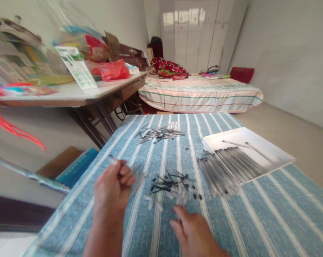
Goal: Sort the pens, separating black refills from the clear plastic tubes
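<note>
My left hand (pixel 114 184) is closed around a slim pen (pixel 112 157), whose blurred end sticks out above the fingers. Just right of that hand lie clear pen barrels (pixel 137 181). My right hand (pixel 190 228) hangs low at the near side of a small-parts pile, thumb and index finger apart, with nothing clearly visible between them. In that pile are clear caps (pixel 180 194), small black plugs (pixel 200 197) and dark thin rods (pixel 161 185). To the right, a row of assembled pens (pixel 215 175) lies partly against a white box lid.
The shallow white box (pixel 274 151) holds more grey pens. Farther back is a heap of thin refills (pixel 161 134). A blue striped cloth (pixel 161 235) covers the table. A cluttered side table (pixel 89 101) stands left; a bed (pixel 204 92) is behind.
</note>
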Motion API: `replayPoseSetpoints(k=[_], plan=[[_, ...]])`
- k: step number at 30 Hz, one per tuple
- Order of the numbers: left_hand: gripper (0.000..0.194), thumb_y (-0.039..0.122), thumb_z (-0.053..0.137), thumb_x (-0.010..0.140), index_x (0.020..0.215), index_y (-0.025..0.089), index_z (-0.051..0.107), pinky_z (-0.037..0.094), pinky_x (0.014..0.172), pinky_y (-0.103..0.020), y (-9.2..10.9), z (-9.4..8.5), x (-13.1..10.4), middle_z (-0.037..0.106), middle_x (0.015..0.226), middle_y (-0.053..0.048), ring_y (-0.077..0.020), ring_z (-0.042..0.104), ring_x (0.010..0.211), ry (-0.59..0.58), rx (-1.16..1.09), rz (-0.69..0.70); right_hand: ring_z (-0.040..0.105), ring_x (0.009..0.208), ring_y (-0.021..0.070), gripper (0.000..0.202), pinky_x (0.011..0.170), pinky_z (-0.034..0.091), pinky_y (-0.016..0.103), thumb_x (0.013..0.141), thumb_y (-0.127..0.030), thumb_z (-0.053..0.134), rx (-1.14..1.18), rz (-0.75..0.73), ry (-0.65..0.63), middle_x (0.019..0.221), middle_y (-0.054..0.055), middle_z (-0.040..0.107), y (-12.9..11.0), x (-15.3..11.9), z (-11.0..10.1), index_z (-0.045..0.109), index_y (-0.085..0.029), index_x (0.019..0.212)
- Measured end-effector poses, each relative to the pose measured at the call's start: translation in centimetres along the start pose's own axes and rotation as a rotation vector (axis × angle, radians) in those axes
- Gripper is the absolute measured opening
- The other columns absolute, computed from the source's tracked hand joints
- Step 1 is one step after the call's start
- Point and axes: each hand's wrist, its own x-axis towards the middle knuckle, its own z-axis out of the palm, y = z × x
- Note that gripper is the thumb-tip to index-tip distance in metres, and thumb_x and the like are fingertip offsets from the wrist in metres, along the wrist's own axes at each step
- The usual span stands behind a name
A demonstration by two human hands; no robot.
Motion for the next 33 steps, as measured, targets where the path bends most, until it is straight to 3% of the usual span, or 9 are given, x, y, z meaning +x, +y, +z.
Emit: replayPoseSetpoints(k=[2, 6, 11, 14, 17, 23, 26, 30, 33], plan=[[0.015, 0.029, 0.054, 0.075, 0.071, 0.015, 0.054, 0.025, 0.034, -0.014, -0.9, 0.0, -0.8, 0.041, 0.047, 0.008, -0.0030, 0.029, 0.034, -0.226, 0.308, -0.111, 0.061, 0.064, 0.0189, 0.026, 0.056, 0.037, 0.024, 0.084, -0.035, 0.043, -0.156, 0.059, 0.064, 0.073, 0.006, 0.067, 0.0, 0.8, -1.4, 0.057, -0.020, 0.099], [0.033, 0.034, 0.051, 0.077, 0.049, 0.016, 0.045, 0.027, 0.041, -0.019, -3.8, 0.6, -2.3, 0.037, 0.042, 0.006, -0.0061, 0.034, 0.039, -0.506, 0.944, -0.002, 0.059, 0.073, 0.0162, 0.033, 0.063, 0.037, 0.023, 0.089, -0.039, 0.034, -0.291, 0.017, 0.165, 0.081, 0.006, 0.064, -0.2, 3.4, -4.7, 0.061, -0.020, 0.083], [0.029, 0.031, 0.043, 0.080, 0.055, 0.018, 0.046, 0.031, 0.050, -0.021, -4.9, 1.3, -2.7, 0.044, 0.050, 0.005, -0.0094, 0.043, 0.049, -0.762, 1.165, 0.128, 0.056, 0.068, 0.0129, 0.043, 0.064, 0.035, 0.021, 0.090, -0.041, 0.030, -0.207, 0.005, 0.270, 0.072, 0.004, 0.060, 1.3, 5.0, -5.9, 0.062, -0.018, 0.074], [0.026, 0.029, 0.040, 0.082, 0.059, 0.019, 0.045, 0.030, 0.051, -0.021, -5.3, 1.4, -2.8, 0.047, 0.052, 0.004, -0.0105, 0.046, 0.052, -0.818, 1.223, 0.178, 0.051, 0.054, 0.0110, 0.050, 0.054, 0.033, 0.021, 0.088, -0.046, 0.031, -0.077, 0.017, 0.280, 0.054, 0.001, 0.053, 2.2, 5.6, -5.2, 0.055, -0.016, 0.057], [0.024, 0.026, 0.039, 0.083, 0.060, 0.018, 0.045, 0.030, 0.051, -0.021, -5.8, 1.1, -2.9, 0.049, 0.054, 0.003, -0.0108, 0.047, 0.054, -0.848, 1.237, 0.219, 0.046, 0.044, 0.0090, 0.050, 0.047, 0.032, 0.019, 0.088, -0.045, 0.032, 0.159, 0.027, 0.170, 0.044, -0.002, 0.045, 2.9, 5.9, -4.7, 0.047, -0.016, 0.050], [0.026, 0.023, 0.041, 0.082, 0.057, 0.018, 0.048, 0.028, 0.048, -0.021, -5.9, 0.6, -2.9, 0.047, 0.053, 0.003, -0.0102, 0.043, 0.051, -0.894, 1.215, 0.193, 0.053, 0.050, 0.0085, 0.034, 0.048, 0.040, 0.017, 0.084, -0.042, 0.043, 0.558, -0.036, -0.107, 0.057, -0.002, 0.055, 4.0, 5.8, -5.1, 0.056, -0.014, 0.070], [0.026, 0.023, 0.041, 0.082, 0.057, 0.018, 0.048, 0.027, 0.047, -0.021, -5.8, 0.6, -2.9, 0.047, 0.053, 0.002, -0.0104, 0.042, 0.051, -0.908, 1.213, 0.165, 0.053, 0.050, 0.0080, 0.030, 0.044, 0.038, 0.016, 0.081, -0.041, 0.048, 0.578, -0.015, -0.144, 0.060, -0.002, 0.057, 4.2, 5.7, -5.2, 0.058, -0.014, 0.085], [0.026, 0.023, 0.042, 0.082, 0.057, 0.018, 0.048, 0.027, 0.046, -0.021, -5.8, 0.8, -3.0, 0.046, 0.053, 0.002, -0.0107, 0.041, 0.050, -0.921, 1.208, 0.156, 0.044, 0.038, 0.0053, 0.040, 0.040, 0.034, 0.016, 0.085, -0.043, 0.041, 0.478, 0.010, -0.084, 0.046, -0.004, 0.050, 4.3, 5.6, -5.0, 0.052, -0.014, 0.060], [0.027, 0.023, 0.042, 0.081, 0.054, 0.018, 0.046, 0.027, 0.046, -0.022, -5.9, 0.9, -3.0, 0.046, 0.050, 0.002, -0.0108, 0.041, 0.049, -0.912, 1.226, 0.148, 0.048, 0.043, 0.0063, 0.029, 0.040, 0.035, 0.016, 0.081, -0.042, 0.049, 0.569, 0.006, -0.179, 0.055, -0.003, 0.054, 4.4, 5.6, -4.9, 0.057, -0.014, 0.078]])
